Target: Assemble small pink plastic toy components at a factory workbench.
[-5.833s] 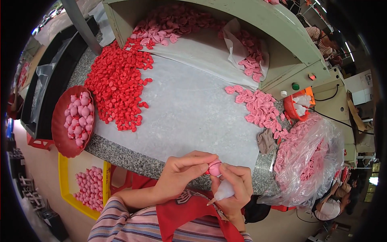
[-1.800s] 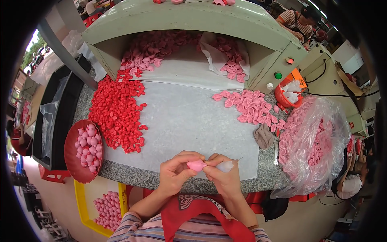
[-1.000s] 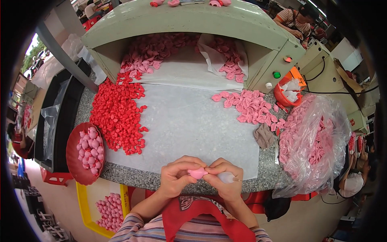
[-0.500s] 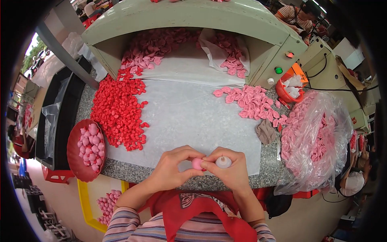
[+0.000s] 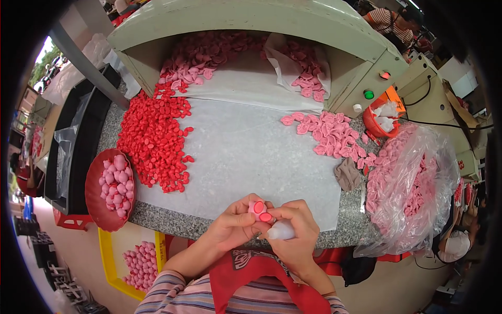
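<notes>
Close to the table's front edge, my left hand (image 5: 234, 224) pinches a small pink rubbery piece (image 5: 252, 205) with a red oval on its face. Beside it, a second red oval (image 5: 265, 216) sits at the fingertips of my right hand (image 5: 299, 226). That hand also grips a small white squeeze bottle (image 5: 282, 230), tilted, its tip toward my left hand. Whether the second oval is joined to the pink piece, I cannot tell. Left of my hands lies a heap of red oval pieces (image 5: 151, 141); loose pink shell-like pieces (image 5: 332, 136) lie to the right.
A pale green metal housing (image 5: 251, 23) spans the back, pink pieces inside. A red dish (image 5: 94, 201) of pink balls stands left, beside black trays (image 5: 68, 201). A yellow tray (image 5: 107, 261) is below. At right are a clear plastic bag (image 5: 434, 178), a grey cloth (image 5: 347, 174) and an orange basket (image 5: 370, 123).
My hands have turned the pink piece so its red oval faces up. The squeeze bottle has tipped from upright to leaning left. The whole view has shifted slightly.
</notes>
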`<state>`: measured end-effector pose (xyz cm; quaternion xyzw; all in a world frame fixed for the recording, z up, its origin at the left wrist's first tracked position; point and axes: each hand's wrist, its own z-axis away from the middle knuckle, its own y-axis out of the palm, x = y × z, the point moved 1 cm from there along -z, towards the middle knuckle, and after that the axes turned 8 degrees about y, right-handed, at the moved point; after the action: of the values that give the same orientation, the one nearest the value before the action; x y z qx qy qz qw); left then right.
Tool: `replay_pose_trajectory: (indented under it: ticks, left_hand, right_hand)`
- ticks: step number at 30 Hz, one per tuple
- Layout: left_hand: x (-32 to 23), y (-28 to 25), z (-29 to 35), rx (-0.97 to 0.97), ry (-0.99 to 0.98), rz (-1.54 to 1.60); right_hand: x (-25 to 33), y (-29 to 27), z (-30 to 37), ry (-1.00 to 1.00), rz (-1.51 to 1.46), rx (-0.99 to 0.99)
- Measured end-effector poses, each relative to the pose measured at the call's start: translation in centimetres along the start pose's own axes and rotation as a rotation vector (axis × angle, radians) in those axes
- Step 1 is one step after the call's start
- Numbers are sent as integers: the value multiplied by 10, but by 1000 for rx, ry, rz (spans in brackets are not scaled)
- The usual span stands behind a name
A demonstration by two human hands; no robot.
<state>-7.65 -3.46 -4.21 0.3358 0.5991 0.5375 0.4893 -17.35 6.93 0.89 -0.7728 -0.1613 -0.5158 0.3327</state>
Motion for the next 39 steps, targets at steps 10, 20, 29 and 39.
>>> replay_pose_trajectory:
  ticks: [10,20,29,39]
  left_hand:
    - [-5,1,-3,88,23,-119]
    - [18,-12,-24,-138,-43,22]
    - [16,-2,-40,-184,-42,245]
    - [22,11,-35,-461,-3,215]
  right_hand:
    - [6,-1,-2,-123,35,-15]
    - [-45,-36,-26,70,48,-66]
    - [-143,-94,-38,301,908,-433]
    - [-25,-4,-14,-184,6,-46]
